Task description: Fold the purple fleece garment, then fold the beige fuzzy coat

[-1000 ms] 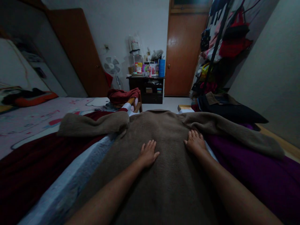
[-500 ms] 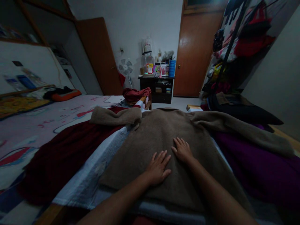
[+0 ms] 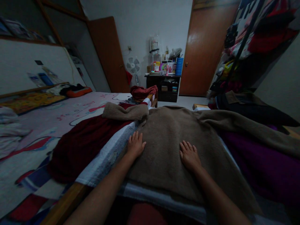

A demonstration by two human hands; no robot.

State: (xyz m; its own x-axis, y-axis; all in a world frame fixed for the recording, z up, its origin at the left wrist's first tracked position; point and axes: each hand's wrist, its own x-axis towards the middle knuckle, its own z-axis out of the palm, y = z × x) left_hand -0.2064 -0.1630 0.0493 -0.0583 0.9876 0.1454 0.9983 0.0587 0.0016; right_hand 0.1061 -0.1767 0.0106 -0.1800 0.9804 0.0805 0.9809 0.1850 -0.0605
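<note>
A brown fuzzy coat (image 3: 164, 134) lies spread face down or flat over a surface with a pale cloth (image 3: 100, 156), its two sleeves stretched out to the sides. My left hand (image 3: 136, 144) rests at the coat's left edge, below the left sleeve, fingers apart and holding nothing. Flat on the middle of the coat lies my right hand (image 3: 189, 154), its fingers slightly spread and nothing in them. The left sleeve crosses a dark red cloth (image 3: 77, 143); the right one stretches over a purple cloth (image 3: 255, 156).
A patterned bed (image 3: 63, 115) extends along the left. Dark folded clothes (image 3: 253, 107) are piled at the right. Further back are a red cloth heap (image 3: 143, 91), a fan (image 3: 133, 65), a black cabinet (image 3: 164, 89) and a wooden door (image 3: 203, 50).
My left hand has moved left and forward, from the coat's middle to its left edge. My right hand remains on the coat's middle. The view has shifted slightly left.
</note>
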